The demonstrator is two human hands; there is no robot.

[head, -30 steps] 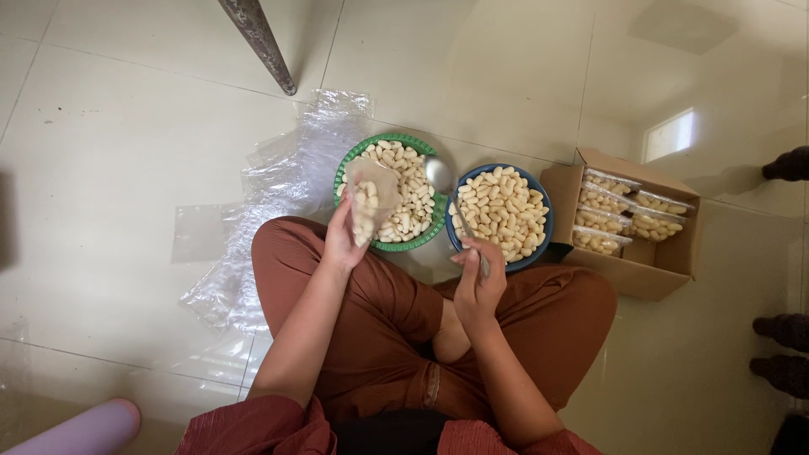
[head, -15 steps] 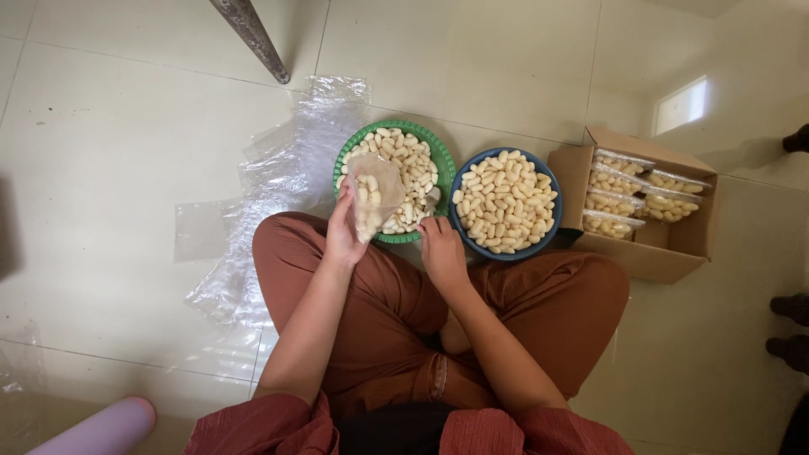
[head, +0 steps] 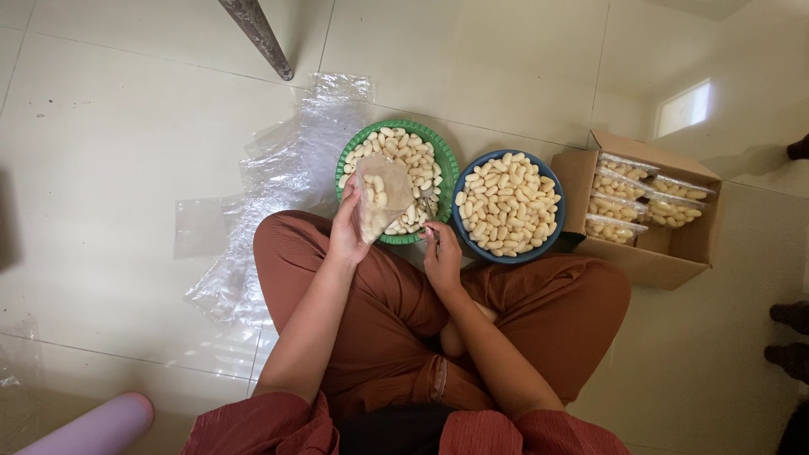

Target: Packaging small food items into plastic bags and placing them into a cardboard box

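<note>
Fingers [head: 358, 221] hold clear bag [head: 381, 195] upright, mouth upward.

Clear pouch [head: 381, 195] over green basket, brown carton [head: 653, 257] (filled clear packs [head: 619, 187]) far right, empty bags [head: 278, 168] left

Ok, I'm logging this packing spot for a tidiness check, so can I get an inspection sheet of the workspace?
Surface: pale tiled floor.
Job's things: small clear bag, green basket and blue basket of pale pieces.
Clutter: clear plastic sheets; cardboard box of filled packs; pink roll.
Hands: left hand holds the bag; right hand by the baskets, grip unclear.
Cables: nothing seen.
Surroundings: metal leg; dark feet.
</note>
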